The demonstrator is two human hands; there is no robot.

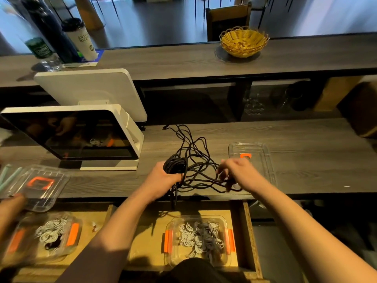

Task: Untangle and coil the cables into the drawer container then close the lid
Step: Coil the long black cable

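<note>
Nearest you, in the open drawer (247,237) below the counter edge, sits the clear container (196,241) with orange latches, already holding coiled white and grey cables and with its lid off. That lid (258,158) lies on the counter (306,144) just beyond your right hand. Your left hand (163,177) is curled round a wound bundle of the black cable (195,160), while your right hand (237,170) pinches a loose strand near its far end; the hands are apart, with slack loops spread on the counter between and beyond them. So you look to be midway: part of the black cable is coiled, but a good length is still tangled, nothing black is in the container yet, and the lid remains to be closed. One cable end dangles over the counter edge toward the drawer and could snag. To the left stand a white screen (69,135), a second lid (38,184) and a second container (44,235), with another person's hand (10,203) beside them. A yellow basket (243,40) rests on the far shelf.
</note>
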